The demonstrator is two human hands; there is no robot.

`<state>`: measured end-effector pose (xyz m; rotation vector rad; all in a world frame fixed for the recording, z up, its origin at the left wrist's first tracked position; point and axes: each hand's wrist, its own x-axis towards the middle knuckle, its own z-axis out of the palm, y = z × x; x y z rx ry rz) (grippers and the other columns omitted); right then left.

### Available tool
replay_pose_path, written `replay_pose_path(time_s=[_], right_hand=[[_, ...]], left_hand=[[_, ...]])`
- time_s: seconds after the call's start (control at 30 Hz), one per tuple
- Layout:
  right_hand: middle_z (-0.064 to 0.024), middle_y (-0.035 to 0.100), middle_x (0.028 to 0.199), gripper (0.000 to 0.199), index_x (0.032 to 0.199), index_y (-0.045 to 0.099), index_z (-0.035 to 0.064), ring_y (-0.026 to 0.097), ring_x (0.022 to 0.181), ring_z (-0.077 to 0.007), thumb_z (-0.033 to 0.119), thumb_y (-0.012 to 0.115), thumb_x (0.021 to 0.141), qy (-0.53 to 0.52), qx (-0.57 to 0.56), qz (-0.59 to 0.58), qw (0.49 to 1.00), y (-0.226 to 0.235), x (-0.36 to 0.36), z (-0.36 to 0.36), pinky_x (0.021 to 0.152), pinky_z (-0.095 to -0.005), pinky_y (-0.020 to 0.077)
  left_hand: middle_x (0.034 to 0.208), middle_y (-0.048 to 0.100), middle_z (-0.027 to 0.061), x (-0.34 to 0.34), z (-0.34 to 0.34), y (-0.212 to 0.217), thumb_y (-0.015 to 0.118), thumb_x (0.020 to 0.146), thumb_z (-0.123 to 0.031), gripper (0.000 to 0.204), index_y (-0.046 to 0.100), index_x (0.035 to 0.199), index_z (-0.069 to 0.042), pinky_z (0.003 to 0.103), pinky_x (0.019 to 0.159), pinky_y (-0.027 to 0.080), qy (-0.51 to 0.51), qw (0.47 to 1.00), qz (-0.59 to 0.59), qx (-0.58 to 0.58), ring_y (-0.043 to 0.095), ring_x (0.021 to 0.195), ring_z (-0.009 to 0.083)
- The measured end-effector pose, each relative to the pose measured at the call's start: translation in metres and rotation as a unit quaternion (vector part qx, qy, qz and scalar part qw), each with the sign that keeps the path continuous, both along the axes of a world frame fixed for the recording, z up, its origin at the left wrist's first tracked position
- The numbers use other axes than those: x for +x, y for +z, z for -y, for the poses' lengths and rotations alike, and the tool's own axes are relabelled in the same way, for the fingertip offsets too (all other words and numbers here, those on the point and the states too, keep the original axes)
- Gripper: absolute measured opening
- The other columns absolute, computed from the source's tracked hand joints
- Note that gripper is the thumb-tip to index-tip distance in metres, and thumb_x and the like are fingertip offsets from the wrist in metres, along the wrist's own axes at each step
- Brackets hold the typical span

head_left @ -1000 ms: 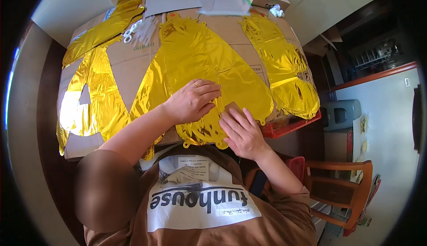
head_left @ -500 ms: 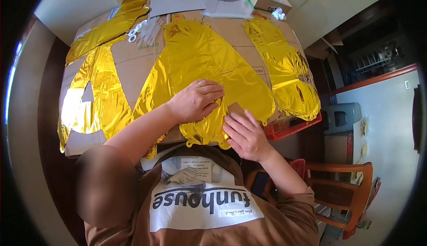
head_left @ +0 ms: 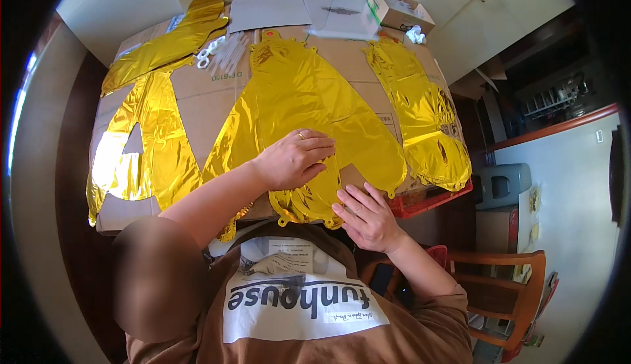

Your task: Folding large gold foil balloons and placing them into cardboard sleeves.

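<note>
A large, flat gold foil balloon, roughly triangular, lies in the middle of the cardboard-covered table, its wide crumpled edge towards me. My left hand rests palm down on its lower part, fingers stretched to the right and close together. Nearer my body, my right hand has its fingers extended beside a notch in the foil, the fingertips at the foil's edge. Neither hand visibly grips anything. To the left lies a gold foil balloon shaped like a letter A; at the right is another crumpled gold foil balloon.
A folded gold foil piece lies far left, near white rings and clear thin sticks. Pale flat sheets, an open carton and white crumpled tissue line the back. A red crate and wooden chair stand right.
The view has tilted a little, so the table and foil sit lower in the picture. Both hands stay at nearly the same spots on and beside the middle balloon.
</note>
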<state>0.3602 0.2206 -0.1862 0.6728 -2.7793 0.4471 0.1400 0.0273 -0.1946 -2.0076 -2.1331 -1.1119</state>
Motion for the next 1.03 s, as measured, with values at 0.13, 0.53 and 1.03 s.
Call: replay_pose_path(time_s=[0.13,0.53,1.03], right_hand=[[-0.0137,0.062,0.139,0.042,0.130,0.066,0.0085,0.053,0.134,-0.0320,0.016,0.067,0.089,0.002,-0.037,0.031,0.999,0.007,-0.002,-0.001,0.116,-0.0531,0.0328],[-0.0195,0.072,0.111,0.050,0.115,0.068,-0.0029,0.069,0.106,-0.0296,0.039,0.076,0.089,-0.376,-0.164,0.160,0.898,0.043,-0.173,-0.046,0.092,-0.0400,0.0543],[-0.0202,0.074,0.104,0.037,0.108,0.068,0.0000,0.073,0.100,-0.0311,0.027,0.075,0.085,-0.269,-0.335,0.122,0.895,0.029,-0.199,-0.004,0.089,-0.0470,0.0543]], left_hand=[[0.131,0.064,0.0166,0.000,0.001,0.000,0.072,0.084,-0.008,0.044,0.065,0.126,0.002,0.045,0.107,0.046,0.002,1.000,0.002,-0.005,0.058,0.124,0.0338],[0.132,0.065,0.0137,-0.002,0.000,-0.003,0.069,0.089,-0.015,0.038,0.066,0.124,0.000,0.042,0.109,0.043,0.004,1.000,-0.016,-0.003,0.057,0.125,0.0301],[0.128,0.066,0.0159,-0.003,0.002,-0.004,0.066,0.094,-0.014,0.033,0.066,0.122,0.002,0.044,0.108,0.044,-0.002,1.000,0.023,0.019,0.058,0.124,0.0329]])
